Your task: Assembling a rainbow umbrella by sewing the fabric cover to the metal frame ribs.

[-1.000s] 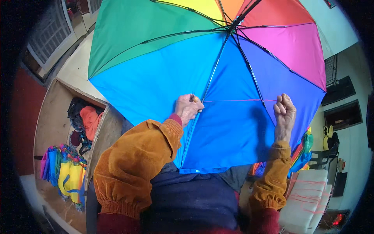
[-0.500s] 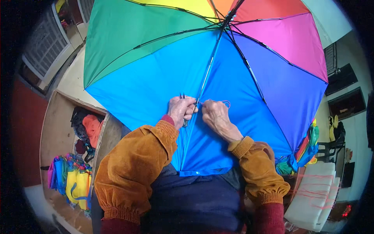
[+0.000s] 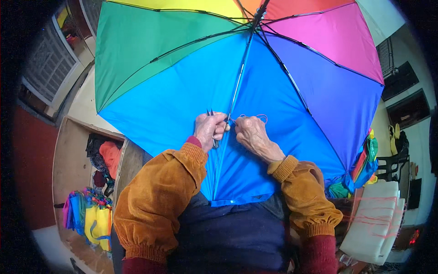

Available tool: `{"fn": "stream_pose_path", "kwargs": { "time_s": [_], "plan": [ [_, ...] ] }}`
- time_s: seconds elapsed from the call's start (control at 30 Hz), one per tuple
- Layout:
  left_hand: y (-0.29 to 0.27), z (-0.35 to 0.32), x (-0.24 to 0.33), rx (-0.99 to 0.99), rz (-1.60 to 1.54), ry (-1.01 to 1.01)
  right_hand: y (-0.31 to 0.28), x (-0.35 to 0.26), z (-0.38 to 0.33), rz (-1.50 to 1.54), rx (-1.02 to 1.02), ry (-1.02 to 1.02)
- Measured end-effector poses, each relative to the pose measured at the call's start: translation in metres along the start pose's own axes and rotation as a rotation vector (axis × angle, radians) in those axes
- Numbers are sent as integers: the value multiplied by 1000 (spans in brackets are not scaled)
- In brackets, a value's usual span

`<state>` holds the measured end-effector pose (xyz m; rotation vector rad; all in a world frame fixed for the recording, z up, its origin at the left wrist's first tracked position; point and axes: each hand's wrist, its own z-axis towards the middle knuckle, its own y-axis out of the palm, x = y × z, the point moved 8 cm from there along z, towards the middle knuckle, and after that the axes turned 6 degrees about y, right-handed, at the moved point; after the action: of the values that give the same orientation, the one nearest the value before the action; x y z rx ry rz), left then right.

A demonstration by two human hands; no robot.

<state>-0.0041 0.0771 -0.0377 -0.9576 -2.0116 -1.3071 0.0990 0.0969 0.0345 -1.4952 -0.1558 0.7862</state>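
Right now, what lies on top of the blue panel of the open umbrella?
On the blue panel rest the left hand, holding small scissors, the right hand, a loop of red thread and a metal rib. Whatever lies beneath the canopy is covered.

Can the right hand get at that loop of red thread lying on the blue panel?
Probably yes. The right hand lies on the blue panel right beside the red thread loop, its fingers next to it, nothing between them.
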Motion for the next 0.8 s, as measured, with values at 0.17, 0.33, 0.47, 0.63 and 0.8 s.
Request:
{"fn": "stream_pose_path", "kwargs": {
  "time_s": [0.17, 0.33, 0.47, 0.63, 0.8],
  "plan": [
    [-2, -2, 1, 4, 10, 8, 5, 3, 4, 23, -27, -39],
    [13, -1, -2, -48, 25, 40, 1, 3, 7, -16, 84, -60],
    [15, 3, -3, -119, 46, 132, 7, 17, 12, 117, 200, 10],
    [-3, -5, 9, 37, 133, 218, 15, 12, 20, 410, 372, 171],
    [-11, -9, 15, 133, 217, 325, 21, -16, 25, 161, 136, 10]
  ]
}}
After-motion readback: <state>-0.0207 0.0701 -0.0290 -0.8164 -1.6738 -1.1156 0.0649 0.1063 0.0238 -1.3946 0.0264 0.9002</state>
